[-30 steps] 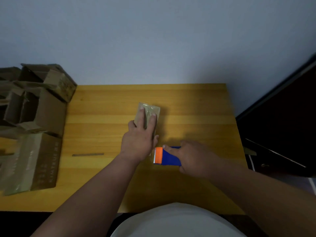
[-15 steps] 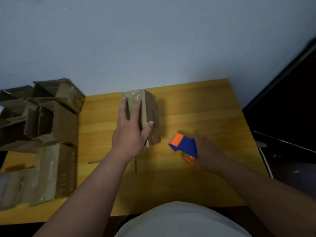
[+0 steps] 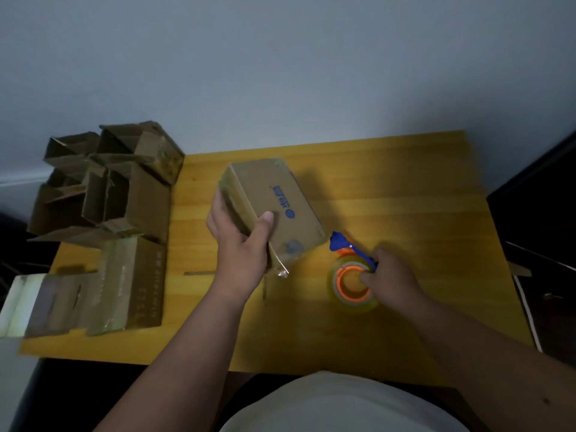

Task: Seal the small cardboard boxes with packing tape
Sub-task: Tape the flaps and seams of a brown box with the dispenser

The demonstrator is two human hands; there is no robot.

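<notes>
My left hand (image 3: 240, 241) grips a small brown cardboard box (image 3: 280, 207) with blue print, lifted and tilted above the middle of the yellow wooden table (image 3: 405, 188). Clear tape runs along the box, and a loose tape end hangs at its near corner. To the right, a blue and orange tape dispenser (image 3: 352, 272) with a clear tape roll lies on its side on the table. My right hand (image 3: 392, 279) holds it, with fingers at the orange hub.
Several open cardboard boxes (image 3: 106, 188) are piled at the table's back left. A taped box (image 3: 131, 285) lies on its side at the front left. A dark cabinet (image 3: 542, 229) stands right of the table. The wall is close behind.
My left hand lifted the box off the table and turned it, so its printed side shows. My right hand lowered the dispenser onto its side on the table, further right.
</notes>
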